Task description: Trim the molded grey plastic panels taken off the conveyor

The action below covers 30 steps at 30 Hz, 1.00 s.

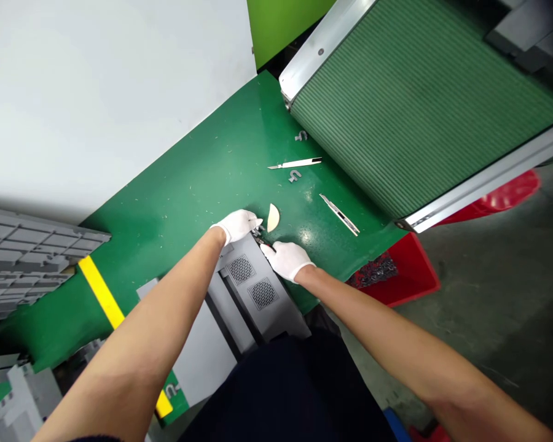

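Grey panel (252, 283) sits on the worktop (188, 178), far end just by the left grip (253, 224), bunched up, can't tell on what; right grip (268, 250) is close beside, curled round a half-hidden tool (262, 242).

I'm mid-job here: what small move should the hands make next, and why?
Probably ease the small dark tool in the right hand onto the small gray bit at the far end of the grilled panel: the left hand is right at that bit, and the tool lies close by. Whether they touch, I can't tell.
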### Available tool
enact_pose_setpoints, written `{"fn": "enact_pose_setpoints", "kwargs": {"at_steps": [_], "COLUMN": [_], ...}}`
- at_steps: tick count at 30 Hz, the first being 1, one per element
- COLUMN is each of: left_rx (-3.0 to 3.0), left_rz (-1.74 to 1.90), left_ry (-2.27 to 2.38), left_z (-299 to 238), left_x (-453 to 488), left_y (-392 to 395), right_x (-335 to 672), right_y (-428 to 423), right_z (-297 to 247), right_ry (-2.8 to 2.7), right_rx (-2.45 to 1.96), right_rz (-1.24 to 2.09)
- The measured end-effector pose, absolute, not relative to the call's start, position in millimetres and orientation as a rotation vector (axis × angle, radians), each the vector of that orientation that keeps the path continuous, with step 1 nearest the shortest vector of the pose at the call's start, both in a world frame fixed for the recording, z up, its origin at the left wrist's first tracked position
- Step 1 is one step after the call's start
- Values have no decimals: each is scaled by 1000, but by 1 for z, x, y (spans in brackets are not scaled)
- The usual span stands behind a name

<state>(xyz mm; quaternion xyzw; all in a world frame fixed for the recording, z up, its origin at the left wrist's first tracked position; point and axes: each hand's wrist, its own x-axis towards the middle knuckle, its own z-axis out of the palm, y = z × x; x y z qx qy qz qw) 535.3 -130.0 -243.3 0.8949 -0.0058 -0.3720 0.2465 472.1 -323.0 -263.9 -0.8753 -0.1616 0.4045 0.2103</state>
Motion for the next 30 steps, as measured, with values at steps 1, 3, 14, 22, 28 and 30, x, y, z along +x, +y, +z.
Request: {"fn": "enact_pose_setpoints", "kwargs": {"at_steps": [1,3,14,22,28,30], "left_rx": [2438,2432,2531,2570,2620,2644], "left_rz": [-1014,-1004,-1014,-1025,-851,-749], "left_ry": [-12,-10,17,18,194,189], "left_z": [-242,-240,-244,-244,-230,-219], "left_x": [535,534,534,536,533,527], "left_y": [-130,-130,-132,-136,-145,-173], "right_x": [470,465,459,460,442,424], "right_y": [-321,-317,-317,-311,-342,-371], "right_z": [-264,-266,-273,-275,-265,-261], "right_ry": [-410,-354,-313,-343,-107,2], "right_rx": [-2435,-2438,-2395,-2461,-2349,-2228], "right_rz": [1121,1095,1037,1050,986,949]}}
